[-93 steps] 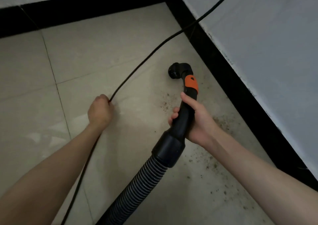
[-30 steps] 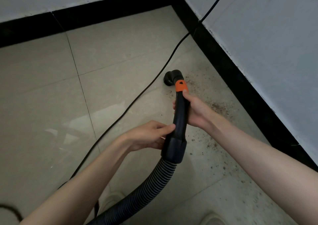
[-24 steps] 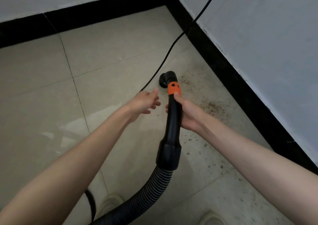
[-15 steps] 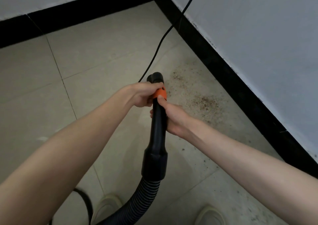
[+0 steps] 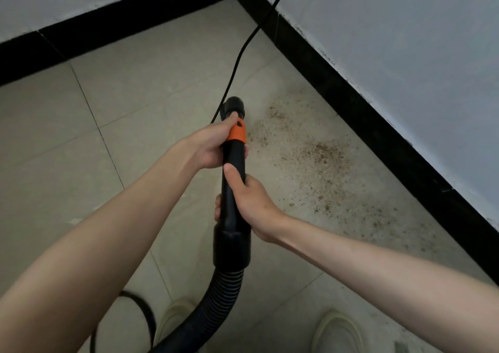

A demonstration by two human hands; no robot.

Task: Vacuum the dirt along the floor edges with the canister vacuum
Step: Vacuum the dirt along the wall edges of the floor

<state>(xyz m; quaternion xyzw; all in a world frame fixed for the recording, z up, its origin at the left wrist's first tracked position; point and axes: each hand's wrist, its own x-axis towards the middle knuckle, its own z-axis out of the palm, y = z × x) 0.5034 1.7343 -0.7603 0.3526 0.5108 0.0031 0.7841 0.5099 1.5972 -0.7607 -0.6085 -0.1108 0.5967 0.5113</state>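
I hold a black vacuum hose handle with an orange collar in both hands. My left hand grips the upper end at the orange collar, its thumb reaching toward the black nozzle end. Lower down, my right hand wraps the handle just above the thick cuff, from which the ribbed hose runs down between my feet. Brown dirt is scattered on the beige tiles to the right of the nozzle, along the black skirting.
A black power cord runs from the nozzle area up the right wall, and another loop of cord lies near my left shoe. My right shoe stands at the bottom. The room corner lies at top centre.
My left hand let go of the cord, came across to the handle and now grips its orange collar. My right hand has slid down the handle. The view has shifted closer to the corner.
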